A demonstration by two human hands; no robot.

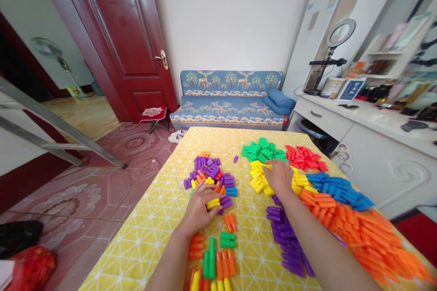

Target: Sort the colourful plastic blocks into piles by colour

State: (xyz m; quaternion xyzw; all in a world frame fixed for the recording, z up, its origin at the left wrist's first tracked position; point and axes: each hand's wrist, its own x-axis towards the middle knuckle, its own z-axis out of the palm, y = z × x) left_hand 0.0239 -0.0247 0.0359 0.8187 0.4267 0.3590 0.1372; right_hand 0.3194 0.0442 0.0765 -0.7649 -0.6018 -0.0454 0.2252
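On a table with a yellow patterned cloth point(153, 227) lie many small plastic pegs. My left hand point(201, 207) rests on a mixed heap of purple, yellow and orange pegs point(213, 175), fingers curled around a yellow peg point(213, 203). My right hand point(278, 175) reaches over the sorted yellow pile point(257, 182), fingers bent down onto it; what they hold is hidden. Sorted piles lie around it: green point(262, 150), red point(305, 158), blue point(341, 188), orange point(362, 229), purple point(285, 236).
More mixed orange, green and yellow pegs point(213, 259) lie near the front edge. A blue patterned sofa point(232, 100) stands behind the table, a white cabinet point(368, 145) with a ring light point(339, 34) to the right, a red door point(126, 41) and a ladder point(58, 132) to the left.
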